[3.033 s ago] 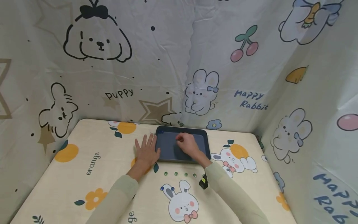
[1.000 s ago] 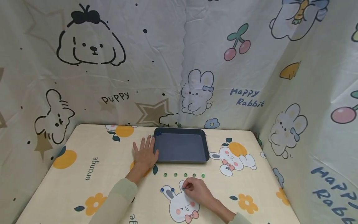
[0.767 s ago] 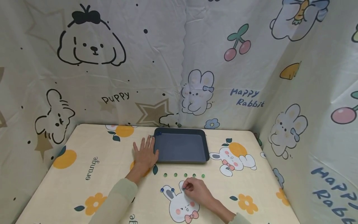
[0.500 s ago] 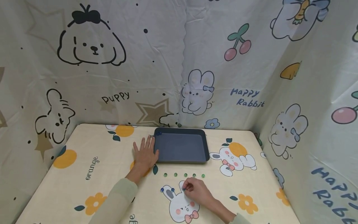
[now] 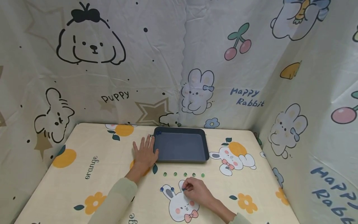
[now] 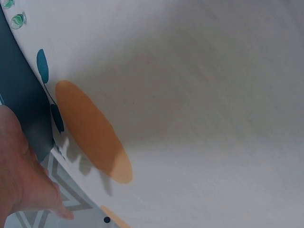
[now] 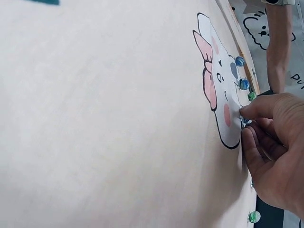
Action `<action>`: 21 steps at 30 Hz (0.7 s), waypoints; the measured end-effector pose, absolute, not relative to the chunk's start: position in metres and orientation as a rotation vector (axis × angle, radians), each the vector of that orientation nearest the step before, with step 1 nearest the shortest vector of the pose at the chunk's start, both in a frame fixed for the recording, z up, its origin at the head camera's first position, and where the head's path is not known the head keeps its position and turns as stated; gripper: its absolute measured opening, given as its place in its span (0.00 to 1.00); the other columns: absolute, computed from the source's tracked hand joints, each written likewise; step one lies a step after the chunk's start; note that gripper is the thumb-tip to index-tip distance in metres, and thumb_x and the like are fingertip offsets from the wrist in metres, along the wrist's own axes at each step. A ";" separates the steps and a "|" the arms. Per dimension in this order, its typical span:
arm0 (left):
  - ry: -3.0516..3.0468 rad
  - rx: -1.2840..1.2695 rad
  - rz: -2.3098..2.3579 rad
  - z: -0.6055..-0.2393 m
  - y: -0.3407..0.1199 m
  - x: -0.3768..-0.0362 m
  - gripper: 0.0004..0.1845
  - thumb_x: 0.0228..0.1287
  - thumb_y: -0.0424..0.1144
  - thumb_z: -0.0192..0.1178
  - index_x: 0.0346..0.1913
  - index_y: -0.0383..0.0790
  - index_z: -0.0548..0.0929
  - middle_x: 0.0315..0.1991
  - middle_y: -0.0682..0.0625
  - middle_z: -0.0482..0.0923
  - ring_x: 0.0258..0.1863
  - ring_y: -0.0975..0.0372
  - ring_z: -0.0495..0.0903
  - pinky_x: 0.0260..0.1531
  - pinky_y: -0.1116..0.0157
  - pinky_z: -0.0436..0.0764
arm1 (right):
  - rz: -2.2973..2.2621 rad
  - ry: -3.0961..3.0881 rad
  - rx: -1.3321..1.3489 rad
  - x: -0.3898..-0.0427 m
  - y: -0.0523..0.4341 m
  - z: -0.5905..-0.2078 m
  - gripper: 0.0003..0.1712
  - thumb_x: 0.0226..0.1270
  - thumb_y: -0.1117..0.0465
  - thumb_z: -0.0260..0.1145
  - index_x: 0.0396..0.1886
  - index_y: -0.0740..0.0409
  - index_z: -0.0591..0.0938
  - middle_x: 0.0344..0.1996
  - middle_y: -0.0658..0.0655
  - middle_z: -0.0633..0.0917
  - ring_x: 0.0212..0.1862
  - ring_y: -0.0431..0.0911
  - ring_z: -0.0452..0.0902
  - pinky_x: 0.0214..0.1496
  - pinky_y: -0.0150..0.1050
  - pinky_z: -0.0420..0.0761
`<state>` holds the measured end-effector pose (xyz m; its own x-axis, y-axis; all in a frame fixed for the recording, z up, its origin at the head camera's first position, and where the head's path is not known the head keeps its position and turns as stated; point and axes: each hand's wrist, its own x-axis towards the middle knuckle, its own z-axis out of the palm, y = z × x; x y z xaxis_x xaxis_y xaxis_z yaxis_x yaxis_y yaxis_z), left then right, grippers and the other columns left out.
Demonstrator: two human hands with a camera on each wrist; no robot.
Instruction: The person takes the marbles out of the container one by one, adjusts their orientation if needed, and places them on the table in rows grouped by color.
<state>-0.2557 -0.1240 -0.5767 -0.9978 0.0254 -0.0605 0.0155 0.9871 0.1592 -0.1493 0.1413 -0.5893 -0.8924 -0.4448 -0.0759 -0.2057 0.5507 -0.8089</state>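
My right hand (image 5: 199,190) is low over the tablecloth at the printed rabbit's right ear. Its thumb and fingertips pinch a blue marble (image 7: 245,119), mostly hidden by the fingers. To its left sit two other blue marbles, one (image 5: 172,189) at each side of the rabbit's left ear. A row of several green marbles (image 5: 185,174) runs just behind the hand. Farther back lies a dark grey rectangular tray (image 5: 181,147), with small blue marbles (image 5: 158,133) in its far left corner. My left hand (image 5: 145,155) rests with fingers spread and straight along the tray's left side.
The table's cream cloth (image 5: 112,174) carries printed oranges, flowers and rabbits. A hanging printed curtain (image 5: 167,62) closes in the back and sides, right behind the tray.
Three seconds ago my right hand was over the tray; it has come back toward me to the rabbit's ear, pinching a blue marble. Over the last second both hands keep still.
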 end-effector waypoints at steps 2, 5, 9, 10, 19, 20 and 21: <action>3.071 0.036 0.251 -0.577 -0.124 -0.256 0.39 0.75 0.55 0.46 0.80 0.40 0.51 0.80 0.40 0.44 0.77 0.44 0.42 0.68 0.34 0.33 | -1.254 2.519 -0.537 -0.149 0.141 -0.590 0.12 0.53 0.75 0.69 0.32 0.54 0.82 0.31 0.45 0.80 0.34 0.36 0.76 0.38 0.31 0.81; 3.069 0.040 0.255 -0.576 -0.124 -0.255 0.39 0.75 0.55 0.46 0.80 0.39 0.50 0.80 0.40 0.44 0.77 0.44 0.41 0.68 0.34 0.32 | -1.247 2.521 -0.537 -0.150 0.141 -0.591 0.12 0.53 0.74 0.69 0.32 0.53 0.82 0.31 0.45 0.80 0.34 0.36 0.76 0.38 0.31 0.81; 3.070 0.038 0.260 -0.576 -0.124 -0.255 0.39 0.75 0.55 0.45 0.80 0.39 0.50 0.80 0.40 0.44 0.77 0.44 0.41 0.68 0.34 0.32 | -1.248 2.519 -0.538 -0.150 0.141 -0.591 0.12 0.53 0.74 0.69 0.32 0.53 0.82 0.31 0.45 0.80 0.34 0.37 0.76 0.38 0.31 0.81; 3.070 0.037 0.263 -0.576 -0.124 -0.255 0.39 0.75 0.55 0.46 0.80 0.39 0.50 0.80 0.40 0.44 0.77 0.44 0.41 0.68 0.34 0.32 | -1.248 2.519 -0.537 -0.150 0.141 -0.592 0.12 0.53 0.74 0.69 0.32 0.53 0.83 0.31 0.45 0.80 0.34 0.37 0.77 0.38 0.31 0.81; 3.079 0.030 0.246 -0.577 -0.124 -0.255 0.39 0.74 0.56 0.46 0.80 0.40 0.51 0.79 0.40 0.45 0.77 0.43 0.43 0.68 0.34 0.33 | -1.263 2.517 -0.553 -0.151 0.142 -0.594 0.12 0.53 0.73 0.70 0.32 0.53 0.83 0.32 0.45 0.80 0.34 0.36 0.77 0.38 0.30 0.81; 3.080 0.028 0.242 -0.577 -0.124 -0.255 0.39 0.74 0.56 0.46 0.80 0.40 0.51 0.79 0.40 0.45 0.77 0.43 0.43 0.68 0.34 0.34 | -1.265 2.517 -0.556 -0.151 0.142 -0.595 0.12 0.54 0.73 0.71 0.33 0.53 0.83 0.32 0.45 0.80 0.34 0.36 0.77 0.38 0.30 0.82; 3.080 0.028 0.243 -0.577 -0.124 -0.255 0.39 0.74 0.56 0.46 0.80 0.40 0.51 0.80 0.40 0.45 0.77 0.43 0.43 0.68 0.34 0.33 | -1.266 2.517 -0.558 -0.151 0.142 -0.595 0.12 0.54 0.73 0.71 0.33 0.53 0.83 0.32 0.44 0.80 0.34 0.36 0.77 0.38 0.30 0.82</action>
<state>-0.2549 -0.1240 -0.5765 -0.9985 0.0219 -0.0506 0.0136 0.9875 0.1573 -0.1513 0.1422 -0.5948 -0.8899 -0.4515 -0.0648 -0.2171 0.5442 -0.8104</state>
